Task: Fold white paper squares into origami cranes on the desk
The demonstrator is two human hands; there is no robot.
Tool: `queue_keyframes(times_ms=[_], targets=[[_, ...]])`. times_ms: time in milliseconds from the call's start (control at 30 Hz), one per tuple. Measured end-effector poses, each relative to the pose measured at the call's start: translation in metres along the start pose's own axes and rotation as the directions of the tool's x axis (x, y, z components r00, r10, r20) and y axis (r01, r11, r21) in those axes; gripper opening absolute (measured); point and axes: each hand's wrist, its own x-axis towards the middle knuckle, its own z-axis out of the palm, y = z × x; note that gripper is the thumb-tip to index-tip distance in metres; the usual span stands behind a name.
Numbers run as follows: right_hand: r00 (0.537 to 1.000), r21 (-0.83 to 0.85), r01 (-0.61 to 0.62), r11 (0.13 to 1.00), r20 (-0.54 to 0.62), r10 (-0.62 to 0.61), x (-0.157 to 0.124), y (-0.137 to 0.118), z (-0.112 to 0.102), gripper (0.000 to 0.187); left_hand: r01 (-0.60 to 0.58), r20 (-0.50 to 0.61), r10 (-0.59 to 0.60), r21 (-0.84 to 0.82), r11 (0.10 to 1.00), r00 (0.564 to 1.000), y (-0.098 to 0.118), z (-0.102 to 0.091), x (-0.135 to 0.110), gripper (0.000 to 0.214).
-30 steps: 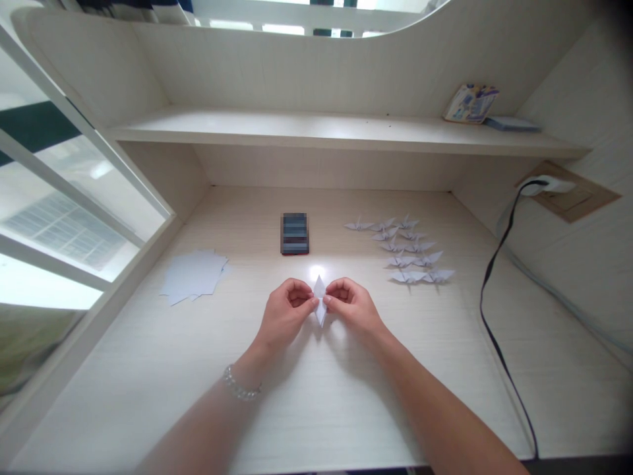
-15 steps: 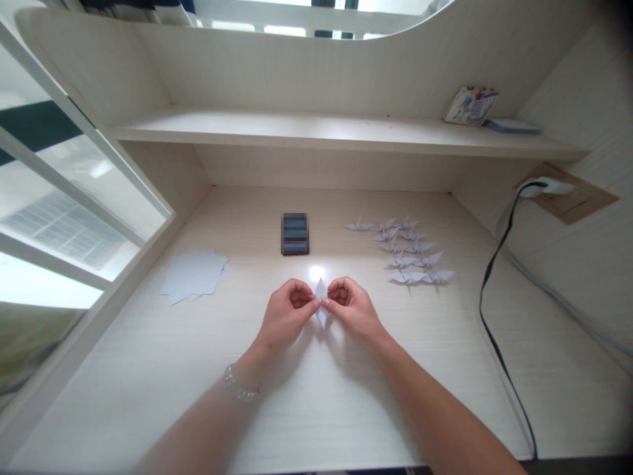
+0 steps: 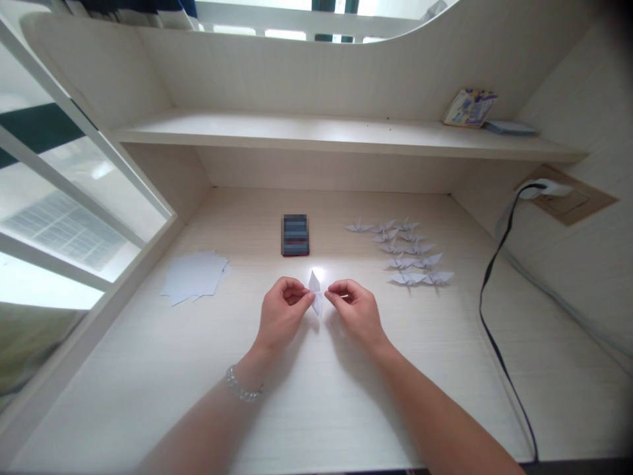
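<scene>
A small folded piece of white paper (image 3: 315, 284), narrow and pointed at its top and bottom, stands out above the desk. My left hand (image 3: 283, 310) pinches its left side between thumb and forefinger, and a bracelet circles that wrist. Just to the right of the paper is my right hand (image 3: 357, 309), thumb and forefinger drawn together with the other fingers curled. Whether these right fingertips still touch a small edge of the paper is too fine to tell. Several folded paper cranes (image 3: 413, 278) sit in rows to the right, beyond my right hand.
A loose stack of white paper sheets (image 3: 194, 276) lies at left. Behind my hands is a dark rectangular object (image 3: 295, 235), its face blurred. A black cable (image 3: 486, 284) runs from the wall socket (image 3: 568, 194) down the desk's right side. A shelf (image 3: 297, 126) spans the back.
The folded paper has shifted slightly left and up with my left hand, and it leans a little. My right fingertips have drawn back from its middle, widening the gap between the hands.
</scene>
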Motion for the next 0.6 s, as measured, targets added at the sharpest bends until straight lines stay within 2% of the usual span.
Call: queue_keyframes(times_ms=[67, 133, 300, 467, 600], targets=[[0.995, -0.112, 0.096, 0.989, -0.002, -0.097, -0.003, -0.004, 0.0, 0.01, -0.035, -0.047, 0.036, 0.028, 0.999, 0.998, 0.0, 0.0, -0.001, 0.022], [0.992, -0.122, 0.116, 0.986, 0.058, -0.109, -0.005, -0.007, 0.002, 0.015, -0.064, -0.062, 0.068, 0.061, 0.996, 0.996, 0.001, 0.001, -0.002, 0.02], [0.974, 0.072, -0.062, 0.996, 0.223, 0.044, -0.005, -0.003, 0.007, 0.027, -0.056, 0.004, 0.056, 0.125, 0.991, 0.998, 0.004, 0.004, -0.007, 0.016], [0.967, 0.161, -0.184, 0.97, 0.206, 0.15, 0.0, 0.005, 0.006, 0.029, -0.014, 0.052, 0.009, 0.091, 0.996, 0.999, 0.0, 0.004, -0.005, 0.023], [0.949, 0.24, -0.252, 0.937, 0.254, 0.19, 0.001, 0.008, 0.005, 0.027, 0.01, 0.092, -0.021, 0.116, 0.993, 0.996, -0.001, 0.0, -0.002, 0.027]])
